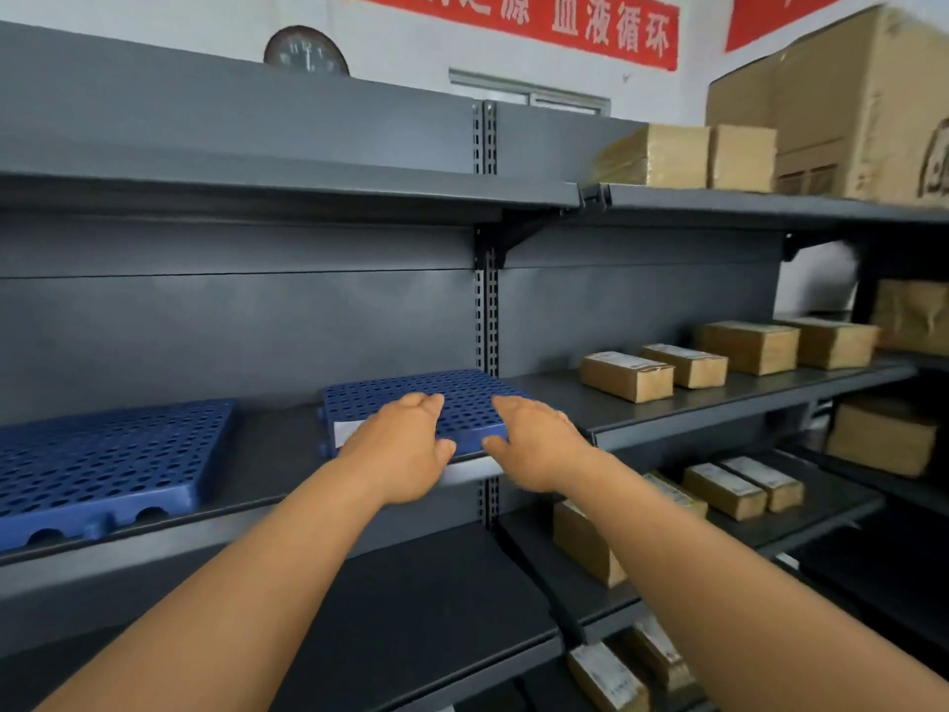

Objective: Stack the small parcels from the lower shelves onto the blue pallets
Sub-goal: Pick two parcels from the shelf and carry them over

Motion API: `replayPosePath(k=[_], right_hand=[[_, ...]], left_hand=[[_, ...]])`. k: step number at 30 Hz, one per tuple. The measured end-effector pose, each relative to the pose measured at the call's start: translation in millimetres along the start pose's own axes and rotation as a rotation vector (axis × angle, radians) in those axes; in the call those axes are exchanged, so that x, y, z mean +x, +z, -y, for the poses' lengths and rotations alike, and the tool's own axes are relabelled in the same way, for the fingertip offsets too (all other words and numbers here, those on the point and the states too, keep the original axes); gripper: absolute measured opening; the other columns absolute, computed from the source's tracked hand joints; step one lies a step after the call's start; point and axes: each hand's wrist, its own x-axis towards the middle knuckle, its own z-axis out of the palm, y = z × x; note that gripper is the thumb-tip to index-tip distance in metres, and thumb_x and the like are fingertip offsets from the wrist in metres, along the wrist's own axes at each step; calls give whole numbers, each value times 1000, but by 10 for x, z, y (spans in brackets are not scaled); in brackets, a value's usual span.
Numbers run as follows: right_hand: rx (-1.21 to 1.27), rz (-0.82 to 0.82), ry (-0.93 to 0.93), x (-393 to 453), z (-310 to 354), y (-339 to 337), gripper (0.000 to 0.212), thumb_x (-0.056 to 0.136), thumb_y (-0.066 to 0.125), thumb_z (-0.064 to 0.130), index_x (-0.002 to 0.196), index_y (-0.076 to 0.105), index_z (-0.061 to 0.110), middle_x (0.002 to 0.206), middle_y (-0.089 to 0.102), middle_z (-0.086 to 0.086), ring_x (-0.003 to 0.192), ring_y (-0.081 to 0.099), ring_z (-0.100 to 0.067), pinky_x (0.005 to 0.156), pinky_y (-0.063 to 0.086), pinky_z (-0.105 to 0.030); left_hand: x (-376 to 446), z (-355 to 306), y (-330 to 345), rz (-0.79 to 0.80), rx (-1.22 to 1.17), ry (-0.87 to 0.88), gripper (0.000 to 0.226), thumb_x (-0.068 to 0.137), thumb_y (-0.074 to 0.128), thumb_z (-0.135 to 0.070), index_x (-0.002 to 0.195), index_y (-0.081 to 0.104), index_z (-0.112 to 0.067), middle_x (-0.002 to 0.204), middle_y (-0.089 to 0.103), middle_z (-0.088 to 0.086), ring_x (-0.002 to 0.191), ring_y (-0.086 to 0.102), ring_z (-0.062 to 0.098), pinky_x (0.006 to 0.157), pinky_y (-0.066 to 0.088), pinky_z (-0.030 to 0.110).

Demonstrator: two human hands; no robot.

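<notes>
A blue perforated pallet (pixel 462 395) lies on the middle shelf next to the centre upright. My left hand (pixel 405 449) and my right hand (pixel 534 439) both grip its front edge, fingers on top and thumbs against the front face. No parcel lies on it. A second blue pallet (pixel 102 459) sits on the same shelf to the left, also bare. Small brown parcels (pixel 724 489) lie on the lower right shelf. One parcel (pixel 585 547) stands there, partly behind my right forearm. More parcels (pixel 606 678) lie on the bottom shelf.
Several brown parcels (pixel 626 376) line the middle right shelf (pixel 719 398). Larger cartons (pixel 832 105) stand on the top right shelf. The slotted upright (pixel 487 321) divides the two bays. The lower left shelf (pixel 411 608) is a dark surface below my arms.
</notes>
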Motion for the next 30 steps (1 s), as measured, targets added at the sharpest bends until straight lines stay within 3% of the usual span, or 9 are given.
replayPosePath(k=[6, 16, 22, 30], right_hand=[[1, 3, 128, -378, -434, -245, 41, 96, 47, 31, 132, 43, 13, 140, 46, -7, 128, 42, -24, 107, 36, -42], [27, -89, 232, -641, -1504, -640, 53, 93, 54, 35, 140, 37, 16, 143, 44, -6, 130, 42, -26, 106, 38, -41], [42, -94, 178, -590, -2425, -844, 64, 95, 52, 36, 148, 25, 14, 152, 34, -5, 139, 32, -24, 111, 31, -39], [165, -79, 148, -320, -3366, -928, 60, 93, 54, 37, 144, 30, 16, 146, 40, -7, 134, 39, -25, 107, 36, -39]], left_hand=[[74, -547, 92, 37, -14, 88, 70, 97, 43, -36, 153, 8, -13, 161, 12, 4, 146, 16, 22, 116, 20, 36], [483, -1514, 284, 56, -43, 123, 75, 96, 47, -40, 153, 9, -12, 160, 14, 4, 146, 18, 22, 116, 21, 37], [926, -2389, 600, 38, -117, 34, 64, 95, 47, -43, 147, 26, -11, 152, 32, 8, 138, 33, 25, 111, 32, 38], [1433, -3080, 961, -9, -100, -104, 67, 94, 45, -47, 148, 26, -11, 151, 34, 8, 134, 38, 27, 106, 36, 40]])
